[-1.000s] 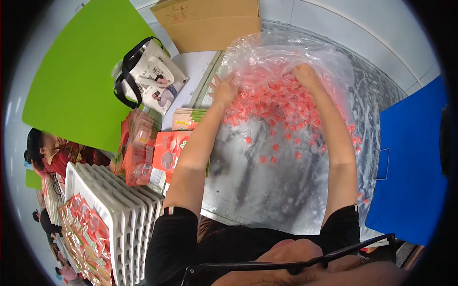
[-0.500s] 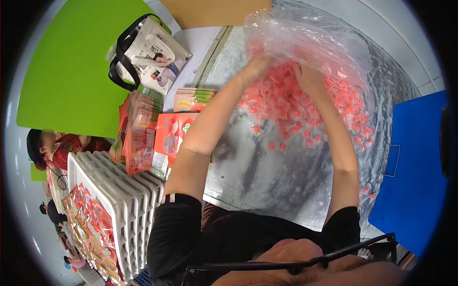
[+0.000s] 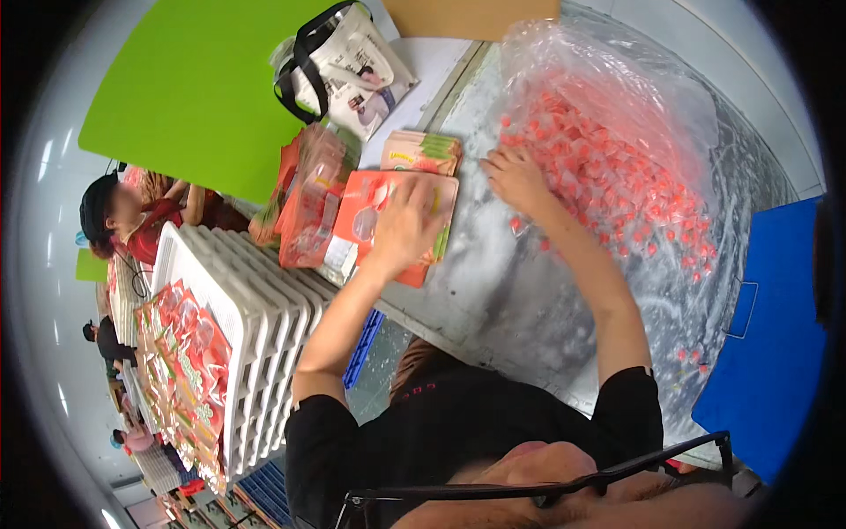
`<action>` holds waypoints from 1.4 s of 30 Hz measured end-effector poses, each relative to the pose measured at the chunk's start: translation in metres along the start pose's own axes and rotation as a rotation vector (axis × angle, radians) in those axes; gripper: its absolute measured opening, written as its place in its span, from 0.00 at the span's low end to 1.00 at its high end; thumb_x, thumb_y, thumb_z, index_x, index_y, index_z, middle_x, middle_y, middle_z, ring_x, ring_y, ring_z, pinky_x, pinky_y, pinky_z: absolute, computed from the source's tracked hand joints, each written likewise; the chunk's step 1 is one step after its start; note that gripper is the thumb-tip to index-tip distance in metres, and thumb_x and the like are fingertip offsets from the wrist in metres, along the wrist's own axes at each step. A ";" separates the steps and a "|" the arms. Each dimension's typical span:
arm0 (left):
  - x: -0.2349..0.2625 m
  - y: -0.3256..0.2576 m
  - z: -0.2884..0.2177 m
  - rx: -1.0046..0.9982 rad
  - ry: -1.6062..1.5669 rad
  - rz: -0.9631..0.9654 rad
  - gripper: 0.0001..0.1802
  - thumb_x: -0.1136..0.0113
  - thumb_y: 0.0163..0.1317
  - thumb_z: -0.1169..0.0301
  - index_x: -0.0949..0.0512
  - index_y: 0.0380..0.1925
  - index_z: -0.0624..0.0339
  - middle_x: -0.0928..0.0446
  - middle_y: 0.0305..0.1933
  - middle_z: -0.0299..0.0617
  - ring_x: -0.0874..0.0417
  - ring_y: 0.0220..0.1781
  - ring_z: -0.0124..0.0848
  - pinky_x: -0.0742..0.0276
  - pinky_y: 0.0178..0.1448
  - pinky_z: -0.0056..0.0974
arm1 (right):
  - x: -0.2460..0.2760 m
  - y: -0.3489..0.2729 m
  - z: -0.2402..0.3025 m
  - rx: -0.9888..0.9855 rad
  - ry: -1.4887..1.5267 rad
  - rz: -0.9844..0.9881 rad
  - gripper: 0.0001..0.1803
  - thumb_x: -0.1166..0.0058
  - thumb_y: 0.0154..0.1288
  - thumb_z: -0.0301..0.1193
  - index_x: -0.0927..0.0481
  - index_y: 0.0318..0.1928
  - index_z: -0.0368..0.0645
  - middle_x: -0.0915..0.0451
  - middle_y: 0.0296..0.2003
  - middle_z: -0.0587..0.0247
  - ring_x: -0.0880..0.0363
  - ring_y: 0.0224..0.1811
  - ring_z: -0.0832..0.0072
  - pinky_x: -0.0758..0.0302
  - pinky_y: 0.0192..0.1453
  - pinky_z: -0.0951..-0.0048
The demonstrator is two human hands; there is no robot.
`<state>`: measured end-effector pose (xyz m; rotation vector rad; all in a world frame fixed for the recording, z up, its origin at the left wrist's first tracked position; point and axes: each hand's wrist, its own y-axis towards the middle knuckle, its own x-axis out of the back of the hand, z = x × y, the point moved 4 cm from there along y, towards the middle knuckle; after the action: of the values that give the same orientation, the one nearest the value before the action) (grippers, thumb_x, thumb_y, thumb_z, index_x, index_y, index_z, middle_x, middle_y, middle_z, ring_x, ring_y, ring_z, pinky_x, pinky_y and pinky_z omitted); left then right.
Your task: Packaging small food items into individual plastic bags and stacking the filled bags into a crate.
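My left hand [image 3: 411,226] lies over a stack of red printed pouches [image 3: 359,199], its fingers stretched across the top one. It holds nothing that I can see. Over the metal tabletop, at the near left edge of a heap of small red wrapped candies [image 3: 608,176], is my right hand [image 3: 518,180]. Its fingers point left and are apart, with nothing visible in them. A large clear plastic bag [image 3: 564,48] partly covers the heap. Just beyond the red stack sits a second pouch stack [image 3: 421,152], with green-striped edges.
More bundled red pouches [image 3: 313,207] stand left of the stacks. Behind them are a printed white tote bag [image 3: 366,79] and a green panel [image 3: 194,97]. Stacked white crates [image 3: 256,309] holding pouches rise at left. A blue bin [image 3: 762,326] borders the right. Other people work at far left.
Both hands have come away from under the plastic bag. My left hand has moved left onto the red pouches; my right hand has shifted to the heap's left edge. The view has swung left.
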<state>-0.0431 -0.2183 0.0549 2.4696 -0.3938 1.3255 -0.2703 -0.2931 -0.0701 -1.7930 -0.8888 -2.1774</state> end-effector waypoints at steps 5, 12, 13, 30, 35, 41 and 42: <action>-0.033 -0.096 0.019 0.055 0.231 0.006 0.54 0.22 0.48 0.51 0.36 0.73 0.56 0.41 0.75 0.60 0.39 0.75 0.61 0.37 0.75 0.60 | 0.038 -0.059 -0.007 0.047 -0.080 0.067 0.24 0.43 0.66 0.40 0.21 0.61 0.51 0.24 0.61 0.66 0.36 0.73 0.61 0.46 0.79 0.45; -0.051 -0.080 0.023 -0.084 0.297 -0.280 0.20 0.39 0.58 0.66 0.25 0.48 0.64 0.28 0.58 0.55 0.28 0.62 0.56 0.27 0.64 0.57 | 0.075 -0.127 0.070 -0.072 -0.007 0.045 0.27 0.42 0.68 0.44 0.23 0.65 0.52 0.28 0.68 0.65 0.42 0.77 0.56 0.57 0.81 0.35; -0.051 -0.081 0.026 -0.070 0.260 -0.290 0.17 0.39 0.58 0.67 0.24 0.46 0.64 0.27 0.55 0.56 0.26 0.59 0.55 0.26 0.61 0.56 | 0.071 -0.138 0.075 -0.095 -0.015 0.010 0.27 0.41 0.68 0.45 0.23 0.65 0.53 0.29 0.69 0.65 0.42 0.77 0.56 0.58 0.81 0.35; -0.006 -0.178 -0.063 0.050 -0.367 -0.412 0.10 0.33 0.56 0.81 0.27 0.23 0.65 0.21 0.32 0.47 0.20 0.32 0.39 0.25 0.34 0.39 | 0.134 -0.146 0.232 0.118 0.269 -0.467 0.16 0.37 0.59 0.28 0.18 0.49 0.43 0.20 0.47 0.66 0.22 0.57 0.66 0.32 0.67 0.57; -0.034 -0.201 -0.075 0.013 -0.492 -0.460 0.08 0.36 0.58 0.83 0.27 0.26 0.65 0.22 0.35 0.49 0.17 0.37 0.44 0.21 0.40 0.42 | 0.130 -0.171 0.247 0.045 0.430 -0.263 0.17 0.34 0.55 0.29 0.18 0.46 0.39 0.18 0.48 0.57 0.20 0.53 0.60 0.28 0.64 0.59; -0.044 -0.204 -0.088 -0.099 -0.467 -0.375 0.07 0.35 0.59 0.84 0.25 0.28 0.66 0.20 0.39 0.46 0.15 0.37 0.35 0.21 0.33 0.34 | 0.114 -0.182 0.251 -0.009 0.806 0.005 0.19 0.37 0.59 0.34 0.18 0.48 0.39 0.17 0.49 0.51 0.21 0.57 0.50 0.28 0.67 0.56; -0.043 -0.205 -0.092 -0.132 -0.451 -0.375 0.08 0.36 0.60 0.85 0.25 0.27 0.66 0.20 0.39 0.46 0.15 0.36 0.35 0.21 0.32 0.33 | 0.115 -0.179 0.252 0.010 0.796 0.055 0.19 0.39 0.60 0.35 0.18 0.49 0.39 0.17 0.49 0.51 0.21 0.58 0.49 0.28 0.67 0.55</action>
<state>-0.0575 0.0093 0.0382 2.5511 -0.0991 0.5775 -0.1795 0.0150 0.0030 -0.7722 -0.6285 -2.5001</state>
